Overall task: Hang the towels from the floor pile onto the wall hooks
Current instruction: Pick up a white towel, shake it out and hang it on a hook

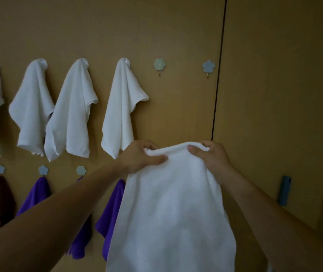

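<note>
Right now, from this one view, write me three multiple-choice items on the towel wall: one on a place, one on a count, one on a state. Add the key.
1. Relative to the hung white towels, the two empty upper hooks sit:
A) to their left
B) to their right
C) below them

2. White towels hanging in the upper row number:
A) three
B) five
C) four

3. The held towel is:
A) gripped at its top edge by the left hand and the right hand
B) hung on a hook
C) lying on the floor

Key:
1 B, both flower hooks stand bare to the right of the last towel.
2 C, four hang in view.
3 A, fingers of both hands curl over its top edge.
</note>
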